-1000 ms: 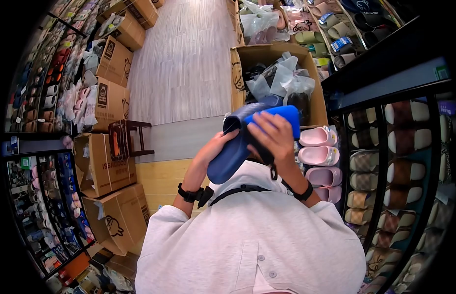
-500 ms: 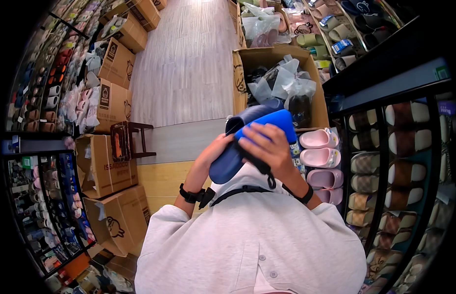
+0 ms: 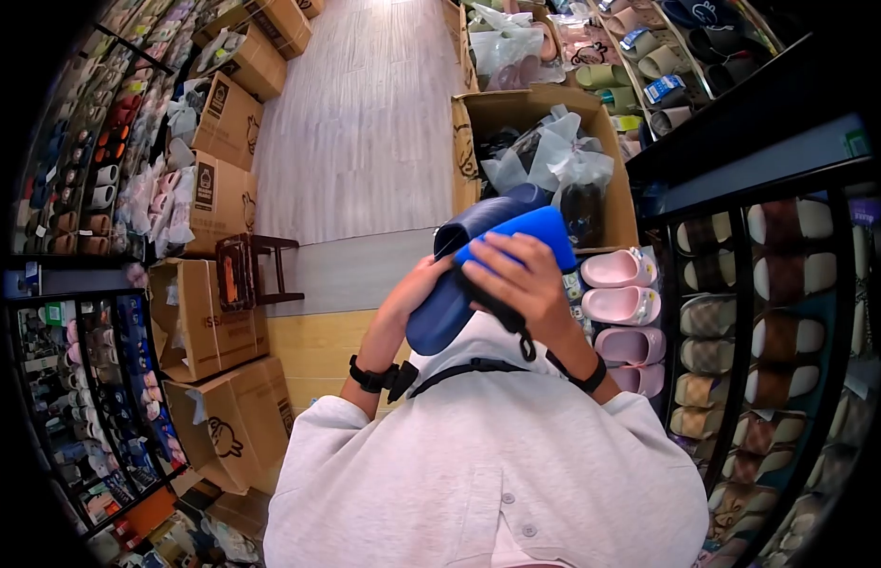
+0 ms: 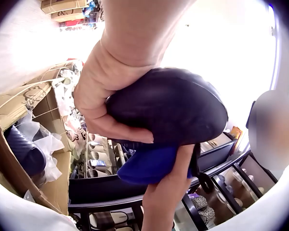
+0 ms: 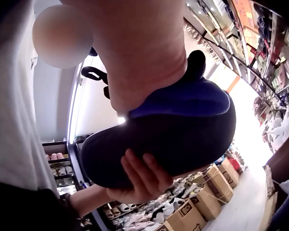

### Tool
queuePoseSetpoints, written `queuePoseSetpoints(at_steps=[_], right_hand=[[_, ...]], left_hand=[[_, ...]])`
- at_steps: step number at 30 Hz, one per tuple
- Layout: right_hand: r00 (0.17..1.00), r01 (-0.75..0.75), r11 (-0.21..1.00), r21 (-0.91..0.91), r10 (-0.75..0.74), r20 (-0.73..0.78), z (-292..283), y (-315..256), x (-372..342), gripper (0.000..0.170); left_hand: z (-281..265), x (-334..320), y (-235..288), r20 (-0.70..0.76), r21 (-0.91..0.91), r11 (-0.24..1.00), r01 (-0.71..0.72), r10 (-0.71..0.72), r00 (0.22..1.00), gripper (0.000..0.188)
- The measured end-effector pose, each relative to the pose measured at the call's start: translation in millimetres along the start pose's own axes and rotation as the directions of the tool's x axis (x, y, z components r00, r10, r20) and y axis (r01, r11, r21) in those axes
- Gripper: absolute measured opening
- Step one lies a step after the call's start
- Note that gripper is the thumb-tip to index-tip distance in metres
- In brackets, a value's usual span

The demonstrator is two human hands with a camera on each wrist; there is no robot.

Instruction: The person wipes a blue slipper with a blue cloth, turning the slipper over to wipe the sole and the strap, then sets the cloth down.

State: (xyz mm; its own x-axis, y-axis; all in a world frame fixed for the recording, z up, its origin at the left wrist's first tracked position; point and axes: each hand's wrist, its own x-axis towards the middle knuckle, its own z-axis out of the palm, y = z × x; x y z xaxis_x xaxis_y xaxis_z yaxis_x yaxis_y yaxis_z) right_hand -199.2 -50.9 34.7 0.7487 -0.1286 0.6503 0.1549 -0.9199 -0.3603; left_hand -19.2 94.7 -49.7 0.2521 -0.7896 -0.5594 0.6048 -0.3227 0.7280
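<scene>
Head view: left hand [image 3: 420, 287] grips the navy slipper [image 3: 437, 318], best held steady; right hand [image 3: 525, 284] holds the blue pad [image 3: 553, 238], fingers half-curled.

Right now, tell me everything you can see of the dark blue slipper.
The dark blue slipper looks smooth and rubbery, with an open heel and a ridged upper. It is held in midair before the person's waist, heel toward the body, toe toward the open carton. The left hand grips its side; the right hand holds a bright blue pad over it, hiding part of it.
</scene>
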Motion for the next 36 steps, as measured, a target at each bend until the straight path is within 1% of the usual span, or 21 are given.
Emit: queuePoseSetpoints(at_steps=[1,2,3,6,7,8,10,12,14,16,17,20,22,24,25,26,30,32,33,34,36], right_hand=[[0.997,0.073,0.997,0.025,-0.074,0.031,2.4,-3.1,-2.5,0.041],[0.987,0.148,0.988,0.049,-0.151,0.059,4.2,-5.0,-4.3,0.039],[0.982,0.166,0.984,0.061,-0.171,0.080,2.9,-11.2,-5.3,0.037],[0.987,0.149,0.989,0.019,-0.150,0.059,3.0,3.9,-7.9,0.037],[0.994,0.089,0.996,-0.018,-0.088,0.064,-1.0,11.3,-7.0,0.038],[1.000,-0.005,1.000,0.011,0.005,-0.001,0.6,14.8,-6.7,0.043],[0.989,-0.146,0.984,-0.105,0.142,-0.045,-0.4,24.9,-4.6,0.049],[0.980,-0.194,0.974,-0.113,0.187,-0.065,3.0,22.9,-3.8,0.049],[0.985,-0.169,0.983,-0.079,0.166,-0.034,4.1,9.2,1.4,0.050],[0.998,-0.050,0.999,0.006,0.050,0.047,6.4,-3.4,1.2,0.043],[0.997,0.005,0.997,0.075,-0.011,0.075,7.6,-10.9,0.8,0.043],[0.979,0.159,0.971,0.177,-0.179,0.101,14.2,-25.6,-1.4,0.042],[0.980,0.161,0.974,0.160,-0.178,0.093,13.6,-15.8,-2.8,0.040],[0.993,0.102,0.990,0.099,-0.107,0.046,14.7,3.6,-8.3,0.039],[0.995,0.101,0.995,0.016,-0.101,-0.004,13.4,13.4,-9.5,0.037],[0.999,0.033,0.999,-0.022,-0.032,0.002,5.1,19.4,-12.6,0.038],[0.950,-0.233,0.963,-0.133,0.196,-0.244,-1.3,49.7,-24.4,0.050],[0.843,-0.419,0.907,-0.048,0.369,-0.392,-4.6,59.9,-23.0,0.044],[0.782,-0.501,0.865,0.009,0.457,-0.424,-3.7,66.3,-25.4,0.041],[0.713,-0.573,0.816,0.071,0.539,-0.449,-3.3,72.9,-27.7,0.038],[0.597,-0.692,0.698,0.186,0.697,-0.397,-6.5,82.6,-31.5,0.030]], left_hand=[[22.5,-24.9,37.2,0.009,-0.010,0.992,0.129,-0.129,0.992,0.052],[16.1,-14.4,21.7,-0.047,0.008,0.998,0.063,-0.063,0.997,0.055],[8.8,-7.7,17.9,-0.008,0.021,0.996,0.082,-0.082,0.997,0.055],[-1.8,0.9,4.2,0.034,0.025,0.995,0.094,-0.095,0.995,0.057],[-3.5,2.0,0.0,0.038,0.014,0.996,0.084,-0.085,0.996,0.058],[-6.1,3.9,-2.2,0.042,0.064,0.995,0.078,-0.081,0.996,0.059],[-3.2,2.2,-0.3,0.078,-0.046,0.996,0.079,-0.075,0.994,0.041],[-1.5,-0.1,1.6,0.081,-0.068,0.992,0.110,-0.104,0.991,0.042],[-2.8,1.3,-1.3,0.089,-0.085,0.986,0.143,-0.135,0.987,0.043],[4.9,-7.4,2.3,0.074,-0.266,0.958,0.106,-0.089,0.993,0.045],[22.4,-29.8,4.7,-0.030,-0.387,0.919,-0.072,0.066,0.997,0.040],[10.0,-17.1,-0.6,-0.009,-0.287,0.956,-0.057,0.057,0.998,0.046],[-0.8,-2.8,-6.7,0.016,-0.187,0.981,-0.043,0.047,0.999,0.052],[-4.4,12.0,-6.9,0.047,-0.083,0.996,-0.033,0.037,0.998,0.058],[2.6,16.2,1.6,-0.003,0.042,0.998,0.047,-0.046,0.999,0.063],[3.3,20.1,3.7,0.065,0.039,0.998,0.050,-0.052,0.997,0.063],[8.5,30.1,3.2,0.075,0.182,0.982,-0.047,0.034,0.997,0.057],[-0.4,45.2,-0.5,0.226,0.319,0.936,-0.151,0.080,0.971,0.051],[4.3,45.2,6.6,0.228,0.425,0.881,-0.209,0.119,0.966,0.052],[10.3,44.1,11.4,0.241,0.427,0.879,-0.213,0.116,0.964,0.052],[21.6,38.0,17.6,0.370,0.436,0.729,-0.527,0.389,0.844,0.064]])
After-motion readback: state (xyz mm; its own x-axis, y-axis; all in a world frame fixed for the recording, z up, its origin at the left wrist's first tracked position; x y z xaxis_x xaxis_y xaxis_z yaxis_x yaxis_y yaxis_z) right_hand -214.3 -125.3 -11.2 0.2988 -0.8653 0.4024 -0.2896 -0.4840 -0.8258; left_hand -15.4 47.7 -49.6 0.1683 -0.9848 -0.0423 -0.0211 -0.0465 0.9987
